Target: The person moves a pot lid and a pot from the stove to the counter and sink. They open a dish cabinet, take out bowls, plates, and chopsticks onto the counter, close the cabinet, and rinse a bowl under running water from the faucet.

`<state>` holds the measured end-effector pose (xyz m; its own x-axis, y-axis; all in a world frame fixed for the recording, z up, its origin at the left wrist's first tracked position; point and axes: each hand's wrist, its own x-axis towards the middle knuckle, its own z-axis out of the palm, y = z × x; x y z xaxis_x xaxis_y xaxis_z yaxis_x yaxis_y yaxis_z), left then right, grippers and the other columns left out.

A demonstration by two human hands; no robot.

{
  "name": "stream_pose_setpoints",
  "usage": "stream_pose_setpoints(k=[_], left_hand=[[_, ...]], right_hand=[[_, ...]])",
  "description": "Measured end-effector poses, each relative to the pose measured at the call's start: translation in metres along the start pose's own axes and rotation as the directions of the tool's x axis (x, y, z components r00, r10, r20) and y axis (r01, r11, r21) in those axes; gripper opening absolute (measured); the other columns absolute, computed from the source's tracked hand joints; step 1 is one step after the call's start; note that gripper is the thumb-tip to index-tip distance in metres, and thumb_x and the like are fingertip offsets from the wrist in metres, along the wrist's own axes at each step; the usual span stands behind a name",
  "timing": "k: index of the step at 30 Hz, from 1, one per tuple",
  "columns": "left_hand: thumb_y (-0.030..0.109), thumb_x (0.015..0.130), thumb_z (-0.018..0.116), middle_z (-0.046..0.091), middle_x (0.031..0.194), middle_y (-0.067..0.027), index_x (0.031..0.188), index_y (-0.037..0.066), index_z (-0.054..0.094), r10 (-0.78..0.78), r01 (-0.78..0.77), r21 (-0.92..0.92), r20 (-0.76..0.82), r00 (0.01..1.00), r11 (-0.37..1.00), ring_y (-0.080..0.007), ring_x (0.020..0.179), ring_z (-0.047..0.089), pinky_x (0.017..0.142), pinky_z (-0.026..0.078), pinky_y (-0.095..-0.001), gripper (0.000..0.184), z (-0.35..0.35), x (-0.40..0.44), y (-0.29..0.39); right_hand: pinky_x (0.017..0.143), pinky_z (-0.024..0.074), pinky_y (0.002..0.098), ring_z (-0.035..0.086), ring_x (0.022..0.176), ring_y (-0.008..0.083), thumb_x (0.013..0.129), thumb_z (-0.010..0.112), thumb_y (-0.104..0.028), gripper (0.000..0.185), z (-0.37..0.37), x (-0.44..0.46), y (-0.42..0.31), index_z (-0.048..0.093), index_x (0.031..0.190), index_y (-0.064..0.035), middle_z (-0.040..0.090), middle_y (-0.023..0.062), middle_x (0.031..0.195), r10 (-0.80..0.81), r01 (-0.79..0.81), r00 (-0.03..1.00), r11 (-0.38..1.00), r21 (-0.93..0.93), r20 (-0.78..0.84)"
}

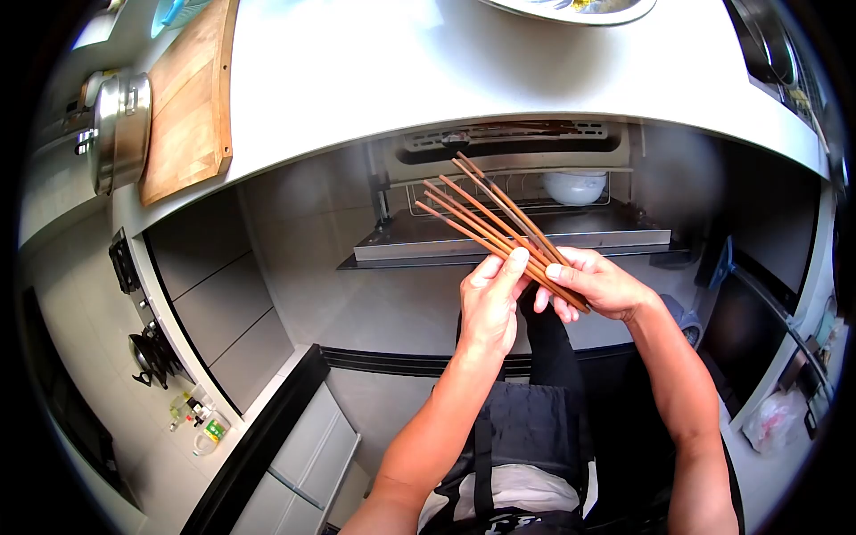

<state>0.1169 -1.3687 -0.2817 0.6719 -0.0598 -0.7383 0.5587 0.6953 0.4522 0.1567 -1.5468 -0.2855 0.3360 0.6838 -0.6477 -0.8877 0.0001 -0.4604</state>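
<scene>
Head view: hands (489, 308) (602, 283), perhaps touching, hold chopsticks (494, 217) slantwise.

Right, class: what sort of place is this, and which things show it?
Probably a kitchen: there's a wooden board, a steel pot beside it, and chopsticks held in the left hand and right hand.

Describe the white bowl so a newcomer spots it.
Find the long white countertop. Below its front edge, beyond the chopsticks, is a wire rack. The bowl shows at the rack's right end, a rounded white form, unlike the thin metal wires.
</scene>
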Motion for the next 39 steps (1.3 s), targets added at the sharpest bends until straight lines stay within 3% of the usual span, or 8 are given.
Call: stream_pose_setpoints(k=[9,14,17,21,26,30,33,39], left_hand=[[0.013,0.096,0.059,0.066,0.105,-0.0085,0.112,-0.001,0.062,0.049,-0.048,0.035,-0.008,0.999,0.998,-0.0156,0.093,0.063,0.084,0.052,-0.0322,0.022,0.0,-0.028,0.009],[0.022,0.098,0.054,0.06,0.121,-0.0193,0.139,0.0,0.038,0.025,-0.004,-0.085,0.241,0.97,0.996,-0.0286,0.116,0.057,0.101,0.044,-0.0419,0.049,0.005,-0.047,0.039],[0.026,0.102,0.044,0.065,0.104,-0.024,0.103,0.001,0.055,0.014,-0.029,0.035,0.369,0.929,0.999,-0.0327,0.104,0.063,0.1,0.045,-0.049,0.027,0.008,-0.056,0.064],[0.031,0.103,0.043,0.068,0.093,-0.0221,0.09,0.002,0.052,0.132,-0.152,-0.014,0.577,0.806,0.988,-0.0371,0.103,0.063,0.094,0.048,-0.0502,0.033,0.036,-0.063,0.097],[0.029,0.098,0.053,0.066,0.078,-0.0187,0.065,0.005,0.051,0.263,-0.268,-0.055,0.457,0.85,0.962,-0.0338,0.09,0.064,0.091,0.048,-0.0493,0.041,0.075,-0.061,0.122],[0.015,0.095,0.055,0.067,0.091,-0.018,0.081,0.002,0.058,0.249,-0.246,-0.055,0.365,0.897,0.968,-0.0245,0.093,0.064,0.091,0.048,-0.0397,0.02,0.097,-0.049,0.133],[0.02,0.097,0.055,0.065,0.108,-0.0135,0.105,0.002,0.059,0.302,-0.28,-0.115,0.279,0.911,0.953,-0.0208,0.103,0.062,0.093,0.047,-0.0343,0.021,0.114,-0.051,0.135],[0.018,0.098,0.05,0.065,0.106,-0.0126,0.106,0.002,0.057,0.186,-0.189,0.199,0.031,0.982,0.962,-0.0199,0.098,0.064,0.088,0.05,-0.0323,0.019,0.089,-0.045,0.109]], right_hand=[[0.046,0.0371,0.019,0.044,0.054,0.0048,0.102,0.047,-0.029,0.029,0.046,-0.018,-0.001,0.05,0.118,-0.0047,0.054,0.0018,0.074,-0.023,0.028,0.998,0.994,0.107,-0.052],[0.046,0.0324,0.019,0.039,0.053,0.0044,0.1,0.049,-0.036,0.029,0.083,-0.036,-0.016,0.046,0.112,-0.0089,0.048,-0.0006,0.073,0.035,-0.038,0.999,0.997,0.073,0.037],[0.046,0.0326,0.0201,0.038,0.054,0.0049,0.1,0.05,-0.036,0.028,0.115,-0.05,-0.029,0.044,0.107,-0.0097,0.044,-0.0018,0.073,0.107,-0.118,0.989,0.986,0.119,0.099],[0.047,0.0361,0.0222,0.041,0.054,0.0063,0.098,0.054,-0.034,0.029,0.141,-0.065,-0.055,0.045,0.097,-0.0065,0.043,-0.002,0.072,0.027,-0.026,0.99,1.0,-0.011,0.139],[0.049,0.0365,0.0231,0.04,0.055,0.006,0.098,0.054,-0.036,0.028,0.13,-0.077,-0.101,0.046,0.093,-0.0098,0.042,-0.0037,0.069,0.09,-0.062,0.981,0.985,-0.163,0.169],[0.054,0.0402,0.0245,0.044,0.062,0.0059,0.099,0.054,-0.035,0.029,0.114,-0.081,-0.152,0.049,0.097,-0.0065,0.045,-0.0028,0.072,-0.013,0.05,0.997,0.835,-0.548,0.071],[0.066,0.0456,0.0295,0.049,0.071,0.0116,0.097,0.058,-0.028,0.028,0.074,-0.073,-0.184,0.056,0.108,-0.0013,0.05,0.0014,0.077,-0.361,0.358,0.913,0.477,-0.803,0.193],[0.064,0.0471,0.0316,0.057,0.07,0.0164,0.096,0.056,-0.022,0.023,0.047,-0.08,-0.326,0.055,0.099,0.0003,0.057,0.0035,0.072,-0.329,-0.008,0.893,0.674,-0.739,-0.309]])
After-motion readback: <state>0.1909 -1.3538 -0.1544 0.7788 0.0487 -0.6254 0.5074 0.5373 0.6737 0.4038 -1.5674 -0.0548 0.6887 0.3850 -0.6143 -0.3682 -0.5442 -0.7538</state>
